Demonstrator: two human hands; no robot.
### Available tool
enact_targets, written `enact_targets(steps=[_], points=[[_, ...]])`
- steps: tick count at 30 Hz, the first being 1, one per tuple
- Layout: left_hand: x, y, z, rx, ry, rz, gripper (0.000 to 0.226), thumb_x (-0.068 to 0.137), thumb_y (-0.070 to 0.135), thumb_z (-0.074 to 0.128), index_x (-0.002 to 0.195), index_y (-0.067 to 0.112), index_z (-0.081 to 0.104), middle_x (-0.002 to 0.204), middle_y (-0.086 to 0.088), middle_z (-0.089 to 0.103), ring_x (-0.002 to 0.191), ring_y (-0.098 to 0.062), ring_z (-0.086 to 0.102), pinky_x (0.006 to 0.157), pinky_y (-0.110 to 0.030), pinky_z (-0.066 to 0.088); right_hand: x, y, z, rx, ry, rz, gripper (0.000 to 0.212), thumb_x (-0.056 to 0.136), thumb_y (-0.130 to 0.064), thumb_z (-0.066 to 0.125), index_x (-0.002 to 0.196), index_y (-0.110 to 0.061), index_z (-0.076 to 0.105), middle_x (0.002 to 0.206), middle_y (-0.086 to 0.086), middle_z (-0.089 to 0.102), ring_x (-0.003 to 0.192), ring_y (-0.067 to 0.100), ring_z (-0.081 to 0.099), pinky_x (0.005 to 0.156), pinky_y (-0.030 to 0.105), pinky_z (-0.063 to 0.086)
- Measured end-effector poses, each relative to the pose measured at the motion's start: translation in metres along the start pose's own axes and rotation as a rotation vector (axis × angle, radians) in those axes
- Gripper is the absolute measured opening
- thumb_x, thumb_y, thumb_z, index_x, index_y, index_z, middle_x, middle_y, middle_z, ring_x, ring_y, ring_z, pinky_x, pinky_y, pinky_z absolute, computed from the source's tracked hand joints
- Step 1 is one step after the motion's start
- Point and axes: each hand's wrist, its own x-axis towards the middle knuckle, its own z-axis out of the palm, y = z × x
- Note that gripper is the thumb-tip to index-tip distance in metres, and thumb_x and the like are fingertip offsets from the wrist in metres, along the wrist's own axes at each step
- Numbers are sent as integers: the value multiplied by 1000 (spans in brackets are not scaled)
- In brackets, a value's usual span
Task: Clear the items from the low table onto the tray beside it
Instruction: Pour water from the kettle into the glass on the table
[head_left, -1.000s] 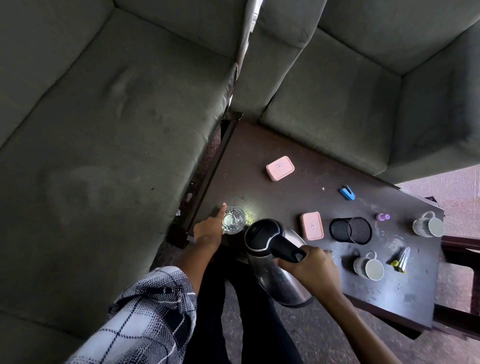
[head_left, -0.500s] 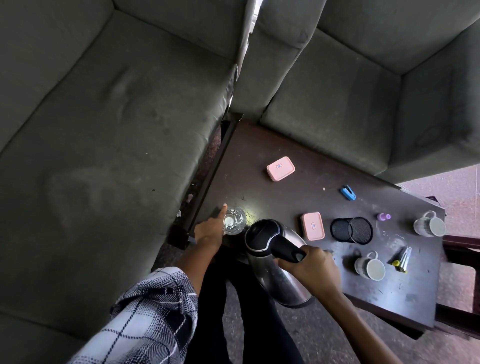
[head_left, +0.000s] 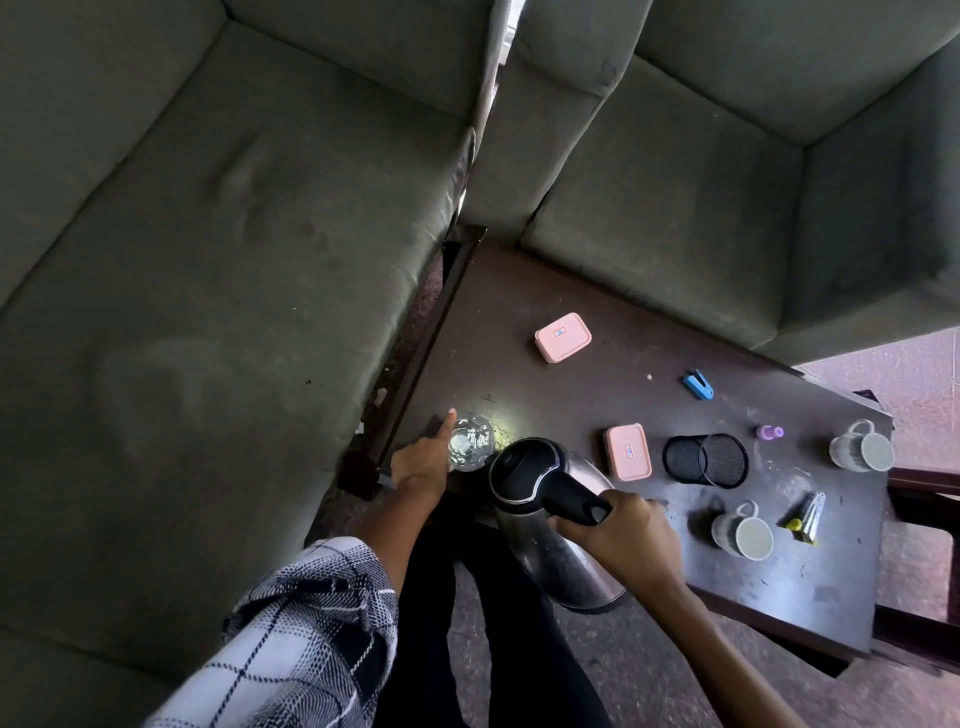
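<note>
Tilting kettle (head_left: 550, 561): its steel body leans toward the glass, the lid end close beside it and the base out over the near edge of the desk (head_left: 571, 395).
Right grip (head_left: 623, 535): clenched round the kettle's black handle.
Left grip (head_left: 423, 462): against the left side of the glass (head_left: 470, 441), forefinger straight. Whether the other fingers wrap the glass is hidden.
Glass: upright at the desk's near-left corner.
Step in hand: apparently the kettle and glass come first, and nothing looks cleared yet.
Tray: not in view.
Left on the desk: pink boxes (head_left: 563, 336) (head_left: 627, 452), mesh pen cup (head_left: 705, 460) on its side, mugs (head_left: 862, 447) (head_left: 743, 532).
Next move: probably right the kettle before carrying it, clear the near pink box, then turn toward the tray.
</note>
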Motion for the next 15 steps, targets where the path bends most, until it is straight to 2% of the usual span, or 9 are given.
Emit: enact_targets(steps=[6,15], points=[[0,0,-1,9,-10,-8,73,95,14,46,147,38,1,120,-11,63,107,-27,63,84,-34,48,0,1,0,12,12,6,53,58,-64,69,52,-20,40,64,-2,56,67,21,54,60,26,38],[-2,0,-3,7,-16,-3,74,95,18,48,148,38,0,119,-11,63,106,-27,63,83,-34,48,-2,2,-2,51,9,-13,52,59,-61,71,50,-20,39,56,-6,48,66,21,53,59,26,38]])
